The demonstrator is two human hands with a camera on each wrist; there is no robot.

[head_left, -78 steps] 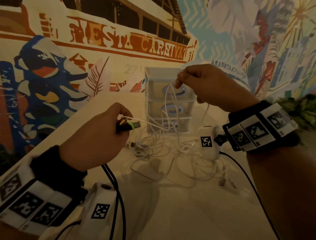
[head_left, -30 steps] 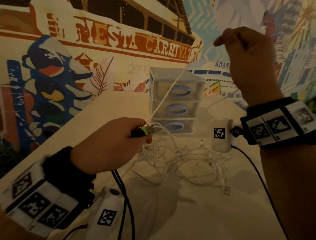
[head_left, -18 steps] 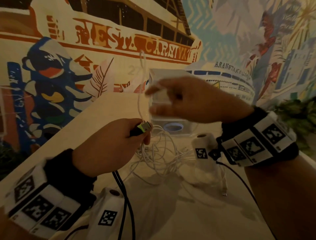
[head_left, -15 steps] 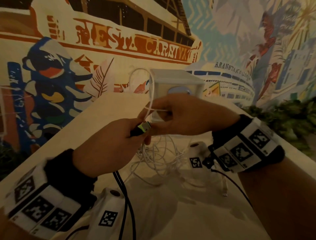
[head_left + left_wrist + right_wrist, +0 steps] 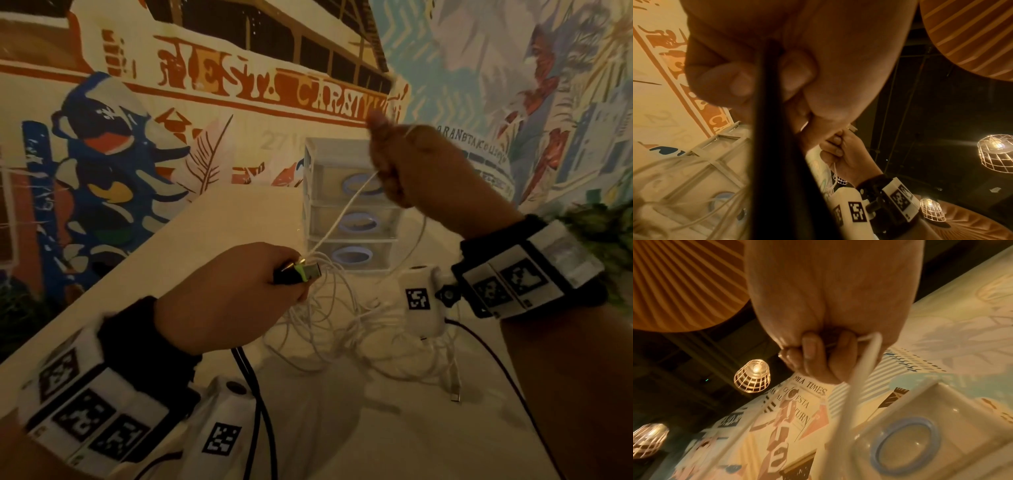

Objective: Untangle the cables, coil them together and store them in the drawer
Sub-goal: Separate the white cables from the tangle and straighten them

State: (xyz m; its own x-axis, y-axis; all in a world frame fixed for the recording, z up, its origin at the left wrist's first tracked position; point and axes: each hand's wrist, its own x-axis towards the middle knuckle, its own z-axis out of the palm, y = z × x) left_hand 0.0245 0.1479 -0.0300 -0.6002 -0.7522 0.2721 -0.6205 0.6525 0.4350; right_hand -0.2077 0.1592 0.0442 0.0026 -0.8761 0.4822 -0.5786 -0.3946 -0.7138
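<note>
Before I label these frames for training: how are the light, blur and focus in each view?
Head: dim warm light, the right hand motion-blurred at the fingertips, soft shadows under the cable pile on the table. Left wrist: a black cable and the left hand fill the frame out of focus; lamp glare. Right wrist: the white cable and drawers are smeared.

Black wristbands (image 5: 534, 274) carry white marker-printed blocks, white camera pods (image 5: 419, 301) and thin black cables (image 5: 257, 394).
</note>
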